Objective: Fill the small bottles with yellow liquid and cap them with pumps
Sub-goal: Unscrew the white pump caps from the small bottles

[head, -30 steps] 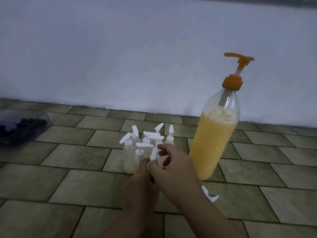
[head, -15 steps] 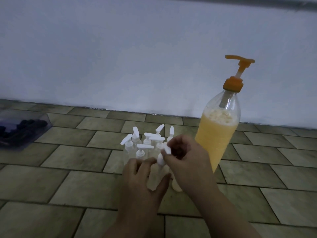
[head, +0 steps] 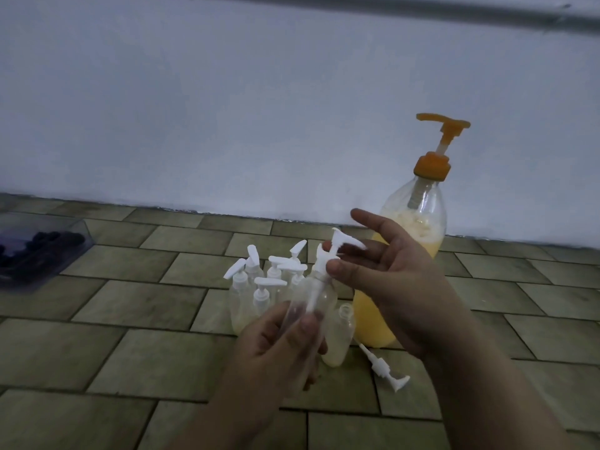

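My left hand [head: 279,349] grips a small clear empty bottle [head: 316,297], lifted and tilted to the right above the floor. My right hand [head: 383,271] pinches the white pump [head: 337,246] at that bottle's neck between thumb and fingers. A cluster of several small capped bottles [head: 259,287] stands behind it on the tiles. One small uncapped bottle [head: 339,336] with pale yellow liquid stands just right of my left hand. The large bottle of yellow liquid [head: 412,241] with an orange pump [head: 435,157] stands behind my right hand. A loose white pump [head: 383,368] lies on the floor.
A clear plastic box [head: 48,251] with dark caps sits at the far left on the tiled floor. A white wall [head: 227,108] rises close behind the bottles.
Both hands have lifted one empty bottle out of the cluster, up and toward me. The right hand now pinches its pump.
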Available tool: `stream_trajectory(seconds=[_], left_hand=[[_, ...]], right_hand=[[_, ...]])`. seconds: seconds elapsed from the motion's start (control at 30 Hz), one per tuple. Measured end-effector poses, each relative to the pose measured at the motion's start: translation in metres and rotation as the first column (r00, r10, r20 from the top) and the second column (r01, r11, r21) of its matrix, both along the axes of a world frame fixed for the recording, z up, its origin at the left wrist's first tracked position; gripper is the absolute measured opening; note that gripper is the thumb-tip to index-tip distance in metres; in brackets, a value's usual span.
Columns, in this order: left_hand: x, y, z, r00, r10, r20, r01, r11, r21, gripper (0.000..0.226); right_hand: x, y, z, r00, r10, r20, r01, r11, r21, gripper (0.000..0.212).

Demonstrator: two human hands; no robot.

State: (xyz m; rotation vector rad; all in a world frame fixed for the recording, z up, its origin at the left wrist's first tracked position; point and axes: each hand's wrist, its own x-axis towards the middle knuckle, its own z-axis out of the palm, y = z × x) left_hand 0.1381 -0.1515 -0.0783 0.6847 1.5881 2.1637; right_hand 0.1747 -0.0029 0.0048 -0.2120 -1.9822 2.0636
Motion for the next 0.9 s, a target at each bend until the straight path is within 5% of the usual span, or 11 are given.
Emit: stream_trajectory(seconds=[0.27, 0.33, 0.47, 0.57, 0.77, 0.9], left_hand=[[-0.001, 0.006, 0.000, 0.986, -0.162, -0.033, 0.164, 0.983, 0.079, 0.049], [-0.004, 0.005, -0.001, 0.994, -0.110, -0.021, 0.111, 0.991, 0.073, 0.056], [-0.002, 0.006, 0.000, 0.985, -0.110, -0.131, 0.093, 0.987, -0.128, 0.034], [-0.001, 0.010, -0.004, 0.980, -0.012, -0.197, -0.039, 0.968, -0.250, 0.032], [-0.016, 0.019, -0.044, 0.970, 0.148, -0.194, -0.220, 0.872, -0.437, 0.027], [-0.021, 0.029, -0.069, 0.951, 0.198, -0.239, -0.292, 0.831, -0.474, 0.024]], right_hand=[[0.001, 0.003, -0.006, 0.999, -0.033, 0.027, 0.033, 0.999, 0.013, 0.108], [0.006, 0.011, -0.004, 0.999, -0.052, 0.006, 0.052, 0.998, -0.018, 0.099], [0.012, 0.006, -0.005, 1.000, -0.027, -0.008, 0.027, 0.995, 0.097, 0.082], [0.018, 0.009, 0.000, 0.987, -0.069, -0.145, 0.083, 0.992, 0.097, 0.061], [0.043, 0.050, -0.001, 0.881, -0.314, -0.354, 0.355, 0.933, 0.055, 0.044], [0.061, 0.082, -0.038, 0.804, -0.504, -0.316, 0.550, 0.832, 0.074, 0.047]])
